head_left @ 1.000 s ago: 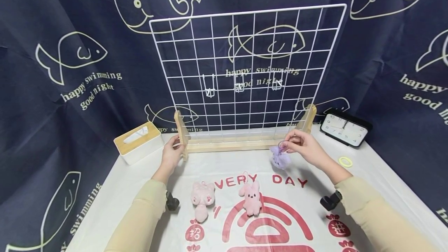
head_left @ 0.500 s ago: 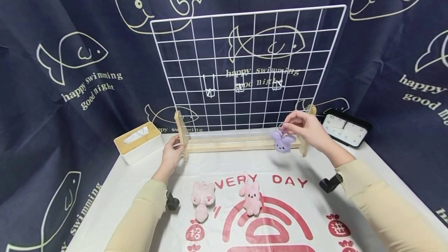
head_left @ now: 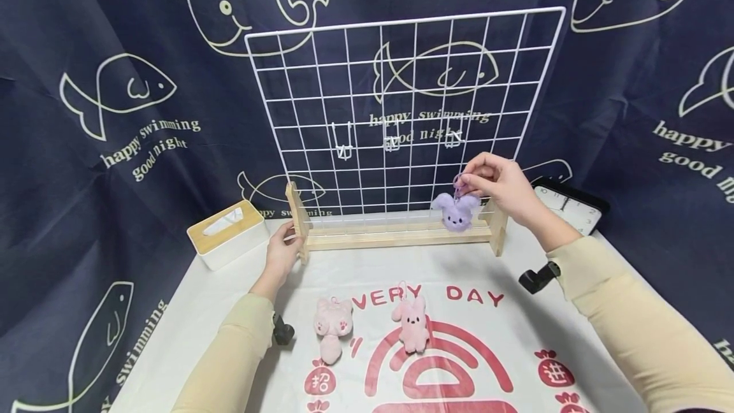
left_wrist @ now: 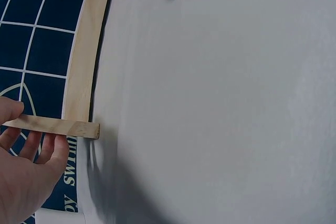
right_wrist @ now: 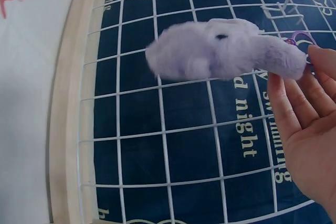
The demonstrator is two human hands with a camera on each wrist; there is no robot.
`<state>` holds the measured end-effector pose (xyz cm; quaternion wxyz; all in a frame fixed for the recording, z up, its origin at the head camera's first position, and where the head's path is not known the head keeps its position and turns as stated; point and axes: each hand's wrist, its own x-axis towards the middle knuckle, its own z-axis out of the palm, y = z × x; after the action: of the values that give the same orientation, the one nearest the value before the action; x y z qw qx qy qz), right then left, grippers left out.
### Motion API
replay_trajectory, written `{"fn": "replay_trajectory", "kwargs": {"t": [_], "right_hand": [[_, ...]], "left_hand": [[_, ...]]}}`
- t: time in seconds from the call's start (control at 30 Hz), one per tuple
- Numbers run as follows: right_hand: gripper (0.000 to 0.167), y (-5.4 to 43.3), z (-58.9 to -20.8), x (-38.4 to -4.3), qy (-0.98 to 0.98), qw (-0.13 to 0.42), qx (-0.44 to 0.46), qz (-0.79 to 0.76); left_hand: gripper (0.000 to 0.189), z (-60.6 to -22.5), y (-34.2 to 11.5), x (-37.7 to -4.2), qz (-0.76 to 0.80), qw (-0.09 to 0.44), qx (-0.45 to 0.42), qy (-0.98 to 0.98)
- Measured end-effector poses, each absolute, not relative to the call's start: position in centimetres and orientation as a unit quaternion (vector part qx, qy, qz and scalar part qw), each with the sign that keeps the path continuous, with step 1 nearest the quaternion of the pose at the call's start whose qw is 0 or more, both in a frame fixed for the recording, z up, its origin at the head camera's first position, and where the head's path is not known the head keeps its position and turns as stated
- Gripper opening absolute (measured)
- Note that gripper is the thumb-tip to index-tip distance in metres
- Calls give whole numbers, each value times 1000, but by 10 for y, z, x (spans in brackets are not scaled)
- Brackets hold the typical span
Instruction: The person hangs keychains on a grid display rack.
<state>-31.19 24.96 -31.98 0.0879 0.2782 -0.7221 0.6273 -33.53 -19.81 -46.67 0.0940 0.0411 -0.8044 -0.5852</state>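
My right hand (head_left: 497, 185) pinches the loop of a purple plush keychain (head_left: 457, 212), which hangs in front of the lower right of a white wire grid rack (head_left: 421, 91). The right wrist view shows the fluffy plush (right_wrist: 210, 51) sideways, its purple loop (right_wrist: 303, 38) at my fingertips. My left hand (head_left: 282, 252) grips the rack's left wooden upright (head_left: 296, 218); in the left wrist view, thumb and fingers lie on either side of that wooden piece (left_wrist: 58, 126). Three white hooks, left (head_left: 344, 150), middle (head_left: 392, 143) and right (head_left: 453, 137), are on the grid above the purple plush.
Two pink plush keychains, one with paw prints (head_left: 332, 329) and one with a face (head_left: 414, 324), lie on the white tablecloth (head_left: 367, 269). A tissue box (head_left: 229, 241) stands at the left. A black-framed clock (head_left: 573, 206) stands at the right, partly behind my right arm.
My right hand has lifted the purple plush from near the table and brought it up toward the grid, below the right hook. The left hand has stayed on the wooden upright.
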Motion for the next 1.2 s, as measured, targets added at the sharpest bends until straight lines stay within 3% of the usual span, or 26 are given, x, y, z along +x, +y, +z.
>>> {"fn": "replay_trajectory", "kwargs": {"t": [0.3,0.53,0.97,1.2], "right_hand": [[15,243,-299,-315,-682,148,275,662],[5,238,-286,-315,-655,181,255,688],[14,238,-282,-327,-708,201,207,644],[5,238,-285,-335,-703,194,203,653]], "left_hand": [[51,-465,-198,-334,-586,82,46,-804],[51,-466,-198,-334,-585,82,47,-805],[51,-469,-199,-336,-579,93,43,-809],[50,-468,-199,-335,-586,94,40,-804]]}}
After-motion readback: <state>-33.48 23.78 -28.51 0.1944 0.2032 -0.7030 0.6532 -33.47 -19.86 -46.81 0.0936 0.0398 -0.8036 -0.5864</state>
